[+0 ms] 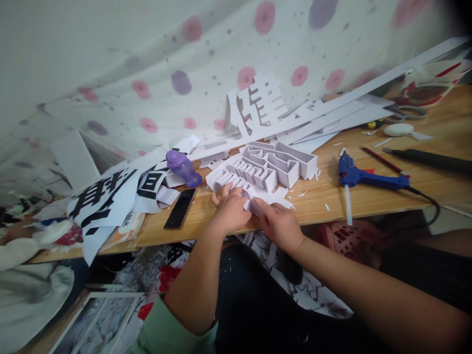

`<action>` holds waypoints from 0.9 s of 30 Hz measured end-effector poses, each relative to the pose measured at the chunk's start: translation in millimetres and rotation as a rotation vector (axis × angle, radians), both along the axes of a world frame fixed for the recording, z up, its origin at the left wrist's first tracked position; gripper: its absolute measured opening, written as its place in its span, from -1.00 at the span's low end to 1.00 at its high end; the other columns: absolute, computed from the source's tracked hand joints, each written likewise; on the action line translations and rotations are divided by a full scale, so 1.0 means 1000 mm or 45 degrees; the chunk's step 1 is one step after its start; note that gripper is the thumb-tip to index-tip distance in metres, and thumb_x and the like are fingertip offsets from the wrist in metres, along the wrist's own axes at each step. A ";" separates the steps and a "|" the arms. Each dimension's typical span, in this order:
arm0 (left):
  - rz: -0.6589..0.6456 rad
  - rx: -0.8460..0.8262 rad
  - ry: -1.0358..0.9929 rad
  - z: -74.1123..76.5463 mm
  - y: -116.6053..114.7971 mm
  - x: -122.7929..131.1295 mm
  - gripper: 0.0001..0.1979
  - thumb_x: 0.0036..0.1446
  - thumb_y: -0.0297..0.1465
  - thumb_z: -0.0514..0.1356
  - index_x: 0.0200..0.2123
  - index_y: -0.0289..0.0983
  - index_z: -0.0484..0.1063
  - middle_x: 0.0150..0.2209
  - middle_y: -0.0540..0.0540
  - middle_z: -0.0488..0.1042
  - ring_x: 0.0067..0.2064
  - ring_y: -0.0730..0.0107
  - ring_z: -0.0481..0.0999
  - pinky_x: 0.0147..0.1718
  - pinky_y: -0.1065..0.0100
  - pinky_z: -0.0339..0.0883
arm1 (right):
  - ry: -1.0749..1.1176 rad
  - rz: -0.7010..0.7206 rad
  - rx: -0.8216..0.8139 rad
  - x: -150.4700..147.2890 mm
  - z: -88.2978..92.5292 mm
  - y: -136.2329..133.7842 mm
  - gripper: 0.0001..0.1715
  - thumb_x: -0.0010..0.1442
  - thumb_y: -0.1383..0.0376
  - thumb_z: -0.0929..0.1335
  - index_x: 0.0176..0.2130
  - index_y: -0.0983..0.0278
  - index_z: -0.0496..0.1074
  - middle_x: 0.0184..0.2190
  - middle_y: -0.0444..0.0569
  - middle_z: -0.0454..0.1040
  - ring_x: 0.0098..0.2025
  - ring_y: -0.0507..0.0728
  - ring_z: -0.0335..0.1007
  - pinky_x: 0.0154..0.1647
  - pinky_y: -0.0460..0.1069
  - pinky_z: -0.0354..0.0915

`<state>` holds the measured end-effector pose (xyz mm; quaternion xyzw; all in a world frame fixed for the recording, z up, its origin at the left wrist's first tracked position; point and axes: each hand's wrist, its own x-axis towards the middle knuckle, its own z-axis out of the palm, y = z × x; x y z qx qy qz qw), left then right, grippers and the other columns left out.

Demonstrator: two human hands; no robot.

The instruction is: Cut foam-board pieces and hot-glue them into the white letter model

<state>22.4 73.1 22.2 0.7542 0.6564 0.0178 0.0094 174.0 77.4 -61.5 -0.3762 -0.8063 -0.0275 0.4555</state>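
Observation:
A white raised-wall character shape [271, 169], built of upright strips on a flat base, lies at the table's front edge. My left hand [230, 209] rests on its near left part, with bent fingers over the walls. Its thumb and forefinger come together at a small white strip [251, 192] standing on the base. From the other side my right hand [278, 221] pinches at the same strip, forefinger stretched along it and the other fingers curled under. The fingertips partly hide the strip. A blue glue gun [372, 178] lies to the right, a white strip under its nozzle.
A black phone [180, 209] and a purple bottle [184, 168] are on the left, beside printed paper sheets [106, 196]. Behind stand a cut-out white board [260, 105] and long strips. Scissors [407, 113], a red pencil [383, 160] and a black-handled tool [427, 158] lie right. Another person sits far left.

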 end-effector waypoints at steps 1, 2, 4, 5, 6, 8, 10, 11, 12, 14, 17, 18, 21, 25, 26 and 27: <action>0.000 0.004 0.000 0.000 0.000 0.000 -0.82 -0.05 -0.46 0.11 -0.38 -0.17 0.49 0.14 -0.12 0.27 0.26 -0.22 -0.04 0.06 -0.43 -0.18 | -0.002 0.002 -0.003 0.000 0.000 0.000 -0.55 0.21 0.42 0.19 0.08 0.36 0.36 -0.51 -0.04 0.42 -0.44 0.12 0.31 -0.43 -0.06 0.18; 0.000 0.008 0.000 -0.001 0.000 0.000 -0.82 -0.05 -0.46 0.11 -0.38 -0.17 0.49 0.14 -0.12 0.27 0.26 -0.22 -0.04 0.06 -0.43 -0.19 | -0.005 0.005 -0.005 0.000 -0.001 0.000 -0.55 0.22 0.41 0.18 0.08 0.35 0.35 -0.52 -0.05 0.41 -0.44 0.12 0.31 -0.43 -0.05 0.18; -0.003 0.013 -0.001 -0.001 0.000 0.000 -0.82 -0.05 -0.46 0.11 -0.39 -0.17 0.49 0.13 -0.12 0.27 0.26 -0.23 -0.04 0.08 -0.43 -0.20 | -0.009 0.010 -0.008 0.000 -0.001 0.000 -0.55 0.23 0.41 0.18 0.09 0.35 0.34 -0.52 -0.06 0.40 -0.44 0.12 0.30 -0.43 -0.05 0.17; -0.004 0.015 -0.001 -0.002 0.000 0.000 -0.82 -0.05 -0.47 0.11 -0.39 -0.18 0.49 0.13 -0.12 0.27 0.26 -0.24 -0.04 0.08 -0.43 -0.21 | -0.013 0.015 -0.007 0.000 -0.001 0.001 -0.55 0.23 0.41 0.18 0.09 0.35 0.34 -0.53 -0.06 0.40 -0.43 0.12 0.30 -0.43 -0.05 0.17; -0.005 0.016 -0.001 -0.002 0.001 0.000 -0.82 -0.05 -0.47 0.11 -0.38 -0.18 0.49 0.13 -0.13 0.28 0.26 -0.25 -0.04 0.08 -0.43 -0.22 | -0.017 0.021 -0.006 0.000 -0.001 0.001 -0.55 0.24 0.41 0.18 0.09 0.35 0.33 -0.53 -0.07 0.40 -0.42 0.12 0.30 -0.43 -0.05 0.17; -0.006 0.018 -0.001 -0.002 0.001 0.000 -0.81 -0.06 -0.48 0.11 -0.37 -0.18 0.49 0.12 -0.13 0.28 0.26 -0.26 -0.03 0.08 -0.44 -0.23 | -0.027 0.034 -0.001 0.001 0.000 0.001 -0.56 0.24 0.42 0.18 0.09 0.35 0.33 -0.52 -0.08 0.40 -0.41 0.11 0.31 -0.43 -0.06 0.17; -0.007 0.021 0.000 -0.002 0.001 0.000 -0.79 -0.07 -0.49 0.12 -0.36 -0.17 0.49 0.12 -0.13 0.28 0.26 -0.27 -0.03 0.07 -0.44 -0.23 | -0.039 0.045 0.004 0.001 0.000 0.001 -0.57 0.25 0.42 0.17 0.09 0.34 0.33 -0.52 -0.08 0.40 -0.40 0.10 0.31 -0.42 -0.06 0.17; -0.008 0.023 0.000 -0.002 0.001 0.000 -0.79 -0.07 -0.50 0.12 -0.35 -0.17 0.49 0.12 -0.13 0.28 0.26 -0.27 -0.03 0.07 -0.45 -0.23 | -0.045 0.048 0.006 0.001 0.001 0.001 -0.57 0.25 0.42 0.17 0.09 0.35 0.33 -0.52 -0.08 0.40 -0.40 0.10 0.31 -0.42 -0.06 0.17; -0.009 0.026 0.001 -0.003 0.001 0.000 -0.79 -0.07 -0.50 0.12 -0.36 -0.17 0.49 0.11 -0.13 0.29 0.25 -0.27 -0.03 0.07 -0.45 -0.23 | -0.050 0.051 0.009 0.002 0.001 0.001 -0.57 0.25 0.42 0.17 0.09 0.35 0.33 -0.51 -0.08 0.41 -0.39 0.10 0.31 -0.41 -0.06 0.17; -0.011 0.030 0.003 -0.003 0.001 0.000 -0.81 -0.07 -0.49 0.12 -0.38 -0.17 0.48 0.10 -0.13 0.29 0.25 -0.26 -0.03 0.07 -0.46 -0.24 | -0.060 0.053 0.017 0.002 0.002 0.001 -0.57 0.26 0.42 0.18 0.09 0.36 0.32 -0.50 -0.08 0.41 -0.39 0.10 0.31 -0.41 -0.06 0.18; -0.011 0.034 0.007 -0.003 0.001 0.000 -0.82 -0.06 -0.48 0.11 -0.39 -0.17 0.48 0.09 -0.12 0.30 0.25 -0.25 -0.03 0.07 -0.46 -0.24 | -0.073 0.051 0.030 0.002 0.002 0.002 -0.58 0.26 0.42 0.18 0.09 0.36 0.32 -0.50 -0.07 0.41 -0.39 0.11 0.31 -0.40 -0.06 0.17; -0.011 0.034 0.009 -0.003 0.001 0.000 -0.82 -0.05 -0.48 0.11 -0.39 -0.16 0.48 0.09 -0.11 0.30 0.26 -0.25 -0.03 0.07 -0.46 -0.23 | -0.079 0.052 0.035 0.002 0.002 0.002 -0.58 0.26 0.43 0.18 0.09 0.37 0.32 -0.51 -0.07 0.41 -0.39 0.11 0.31 -0.40 -0.06 0.17; -0.008 0.028 0.015 -0.002 0.000 0.000 -0.82 -0.05 -0.47 0.11 -0.39 -0.15 0.48 0.09 -0.10 0.30 0.26 -0.24 -0.03 0.07 -0.45 -0.23 | -0.100 0.058 0.037 0.002 0.003 0.002 -0.58 0.26 0.43 0.18 0.09 0.38 0.33 -0.51 -0.07 0.41 -0.38 0.11 0.30 -0.40 -0.05 0.17; -0.007 0.016 0.023 -0.002 0.000 0.000 -0.83 -0.06 -0.46 0.11 -0.39 -0.16 0.47 0.12 -0.10 0.29 0.27 -0.21 -0.04 0.08 -0.44 -0.21 | -0.118 0.059 0.026 0.003 0.003 0.001 -0.59 0.26 0.43 0.18 0.09 0.38 0.33 -0.51 -0.06 0.41 -0.38 0.12 0.29 -0.42 -0.04 0.17; -0.007 0.013 0.024 -0.002 -0.001 0.000 -0.84 -0.05 -0.45 0.11 -0.39 -0.16 0.47 0.13 -0.10 0.28 0.27 -0.20 -0.05 0.07 -0.45 -0.21 | -0.122 0.061 0.021 0.003 0.003 0.001 -0.58 0.26 0.43 0.18 0.09 0.38 0.32 -0.50 -0.05 0.42 -0.38 0.13 0.30 -0.42 -0.04 0.17; -0.006 0.010 0.024 -0.001 -0.001 0.000 -0.85 -0.04 -0.44 0.11 -0.40 -0.17 0.47 0.14 -0.10 0.27 0.27 -0.20 -0.06 0.07 -0.46 -0.22 | -0.128 0.065 0.016 0.004 0.004 0.001 -0.58 0.26 0.43 0.18 0.09 0.39 0.32 -0.50 -0.05 0.42 -0.37 0.13 0.30 -0.42 -0.04 0.17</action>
